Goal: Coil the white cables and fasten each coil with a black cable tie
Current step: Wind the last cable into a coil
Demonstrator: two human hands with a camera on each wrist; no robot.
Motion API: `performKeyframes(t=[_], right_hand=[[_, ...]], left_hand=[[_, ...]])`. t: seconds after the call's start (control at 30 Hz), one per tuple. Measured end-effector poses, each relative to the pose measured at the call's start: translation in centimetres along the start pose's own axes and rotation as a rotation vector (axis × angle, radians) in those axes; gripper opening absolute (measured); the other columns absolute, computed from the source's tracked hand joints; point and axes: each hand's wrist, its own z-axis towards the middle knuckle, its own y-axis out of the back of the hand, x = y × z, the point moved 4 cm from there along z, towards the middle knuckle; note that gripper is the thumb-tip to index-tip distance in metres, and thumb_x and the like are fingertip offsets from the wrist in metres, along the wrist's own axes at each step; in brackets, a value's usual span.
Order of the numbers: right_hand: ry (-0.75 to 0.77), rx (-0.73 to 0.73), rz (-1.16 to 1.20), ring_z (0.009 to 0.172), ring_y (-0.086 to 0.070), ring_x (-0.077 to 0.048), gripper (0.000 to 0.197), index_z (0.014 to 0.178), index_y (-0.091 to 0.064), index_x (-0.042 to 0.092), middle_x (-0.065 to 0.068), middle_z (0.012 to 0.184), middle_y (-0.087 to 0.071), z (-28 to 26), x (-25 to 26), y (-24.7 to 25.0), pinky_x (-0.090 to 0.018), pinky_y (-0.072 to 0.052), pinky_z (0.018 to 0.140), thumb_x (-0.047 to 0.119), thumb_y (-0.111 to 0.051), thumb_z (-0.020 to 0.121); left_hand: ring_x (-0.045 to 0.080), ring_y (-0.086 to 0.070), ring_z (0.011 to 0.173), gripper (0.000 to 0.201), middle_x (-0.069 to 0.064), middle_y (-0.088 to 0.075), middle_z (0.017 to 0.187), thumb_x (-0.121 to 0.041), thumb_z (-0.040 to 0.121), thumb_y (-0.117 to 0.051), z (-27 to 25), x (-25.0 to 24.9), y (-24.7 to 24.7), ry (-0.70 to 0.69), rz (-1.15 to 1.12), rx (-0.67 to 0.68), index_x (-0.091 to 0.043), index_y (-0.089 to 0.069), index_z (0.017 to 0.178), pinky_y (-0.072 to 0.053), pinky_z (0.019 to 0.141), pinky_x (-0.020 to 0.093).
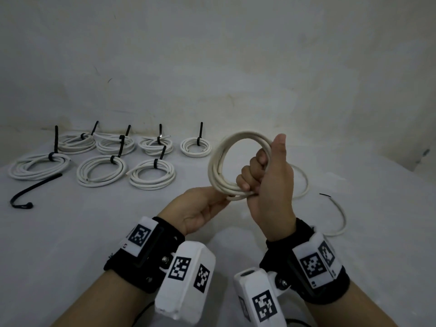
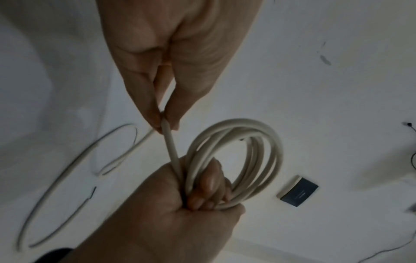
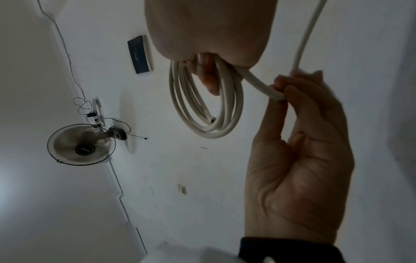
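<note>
Progress: seven tied coils lying upper left on bench | right hand gripping eighth coil at centre frame | left hand fingers pinching tail | spare cable tie waiting, far left.

A wall fan is hanging on the white wall. A dark panel is sitting nearby. Dim light is falling.

Dim, flat light; wrist views noisy, motion-blurred, perhaps defocused; wide-angle edge bending.
</note>
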Motion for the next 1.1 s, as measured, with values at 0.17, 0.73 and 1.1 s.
performKeyframes(t=[0.17,0.73,1.1], right_hand=[[0.061,-0.096,-0.034,0.033,-0.020,-0.010,0.049,0.061,-0.035,0.015,0.006,0.041,-0.021,0.4,0.0,0.8,-0.020,-0.028,0.038,0.047,-0.037,0.099],[-0.155,-0.101,-0.179,0.033,-0.019,-0.009,0.049,0.060,-0.034,0.016,0.006,0.040,-0.020,0.8,-1.9,1.4,-0.019,-0.025,0.035,0.047,-0.041,0.098],[-0.163,-0.009,-0.218,0.034,-0.017,-0.009,0.047,0.063,-0.034,0.016,0.006,0.041,-0.019,0.1,-2.0,0.5,-0.018,-0.023,0.036,0.045,-0.040,0.099]], left_hand=[[0.009,-0.066,0.083,0.023,0.006,-0.071,0.092,0.004,0.088,-0.054,-0.2,-1.2,0.1,-0.100,0.019,-0.006,-0.001,-0.066,0.107,-0.053,0.077,0.016],[0.013,-0.064,0.058,0.029,0.006,-0.063,0.065,-0.021,0.098,-0.047,-0.8,-2.1,0.4,-0.033,-0.199,-0.006,-0.001,-0.063,0.084,-0.055,0.058,0.021],[0.009,-0.060,0.054,0.029,0.005,-0.060,0.068,-0.007,0.089,-0.046,-1.4,-3.1,1.0,-0.009,-0.048,0.085,-0.004,-0.070,0.072,-0.053,0.055,0.019]])
